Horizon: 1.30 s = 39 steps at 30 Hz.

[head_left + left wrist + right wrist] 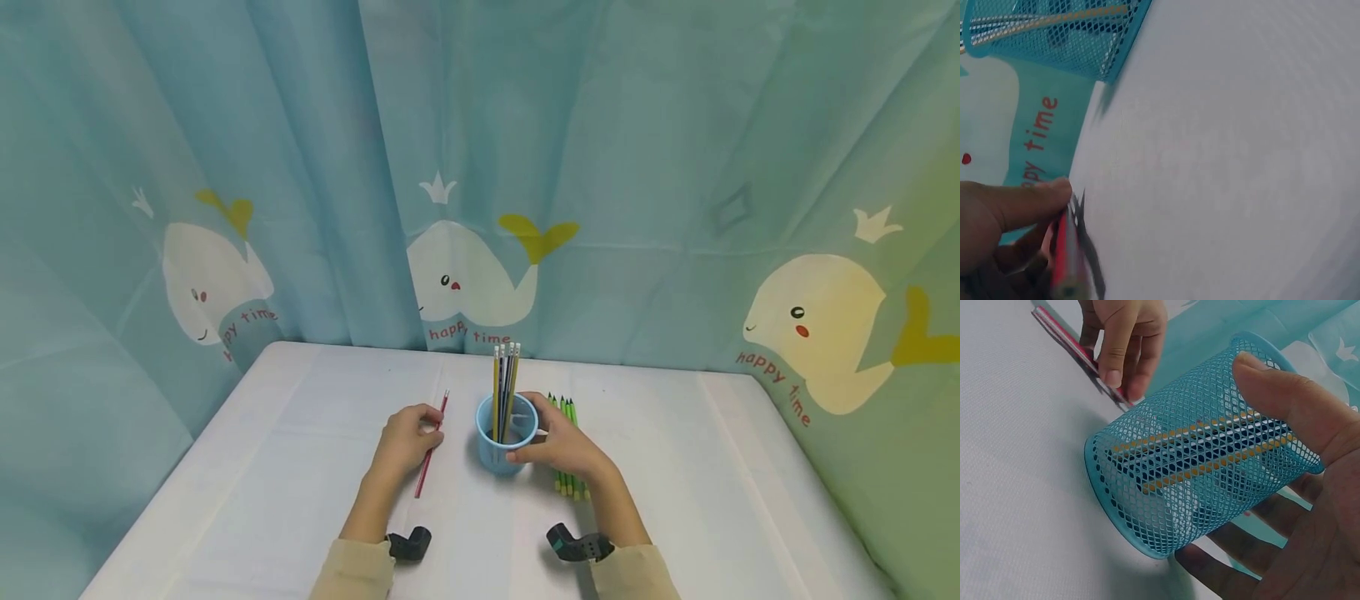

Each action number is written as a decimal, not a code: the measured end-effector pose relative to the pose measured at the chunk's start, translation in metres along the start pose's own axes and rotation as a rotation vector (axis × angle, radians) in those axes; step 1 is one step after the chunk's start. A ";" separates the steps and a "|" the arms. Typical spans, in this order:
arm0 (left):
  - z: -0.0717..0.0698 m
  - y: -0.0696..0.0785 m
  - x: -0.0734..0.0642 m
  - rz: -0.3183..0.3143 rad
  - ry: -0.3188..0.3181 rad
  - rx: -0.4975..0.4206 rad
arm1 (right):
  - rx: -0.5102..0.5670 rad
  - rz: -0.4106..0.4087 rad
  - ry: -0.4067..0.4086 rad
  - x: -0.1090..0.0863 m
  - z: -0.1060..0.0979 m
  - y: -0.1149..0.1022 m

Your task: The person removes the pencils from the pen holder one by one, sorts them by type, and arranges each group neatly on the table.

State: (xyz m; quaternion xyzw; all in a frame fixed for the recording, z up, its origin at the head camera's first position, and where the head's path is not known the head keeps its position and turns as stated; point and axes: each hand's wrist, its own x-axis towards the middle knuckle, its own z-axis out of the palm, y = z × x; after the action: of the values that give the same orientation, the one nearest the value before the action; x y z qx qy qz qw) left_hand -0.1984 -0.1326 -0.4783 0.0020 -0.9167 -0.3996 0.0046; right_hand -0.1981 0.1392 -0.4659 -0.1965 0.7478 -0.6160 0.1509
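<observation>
The left hand [405,438] pinches a slim red pencil [425,469] between thumb and fingers. The pencil lies lengthwise just above or on the white tabletop [285,500], slightly slanted, its pale end pointing away from the person; whether its whole length touches the surface cannot be told.

The right hand [564,443] holds a light-blue round cup of metal mesh [1172,512], thumb on one side and fingers round the other. The cup stands roughly upright near the middle of the tabletop, between the two hands; whether its base touches the surface is unclear. Inside it, a small group of yellow and dark striped pencils [497,392] leans together, pale ends rising above the rim.

Beside the cup, partly hidden beneath the right hand and forearm, a row of bright green pencils [567,485] lies side by side on the tabletop, dark points facing away from the person.

Both arms wear beige sleeves [356,567] and black wrist devices [408,546]. Behind hangs a teal fabric curtain [637,167] printed with white whales and red "happy time" lettering.
</observation>
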 end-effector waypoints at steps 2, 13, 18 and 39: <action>0.000 0.001 0.000 0.012 0.011 0.040 | -0.006 -0.001 0.001 0.000 0.000 0.000; -0.004 0.011 -0.001 0.035 0.014 0.089 | -0.017 0.009 0.021 0.000 -0.002 -0.003; -0.008 0.020 -0.004 0.076 0.034 0.125 | -0.011 -0.004 0.017 0.000 -0.002 -0.003; 0.018 0.058 -0.023 0.496 -0.128 -0.013 | 0.005 -0.045 -0.012 -0.001 0.001 0.002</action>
State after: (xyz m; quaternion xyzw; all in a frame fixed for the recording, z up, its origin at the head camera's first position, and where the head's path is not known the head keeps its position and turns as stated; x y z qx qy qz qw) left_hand -0.1753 -0.0798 -0.4479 -0.2480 -0.8850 -0.3915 0.0446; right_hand -0.1967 0.1389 -0.4683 -0.2166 0.7408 -0.6198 0.1419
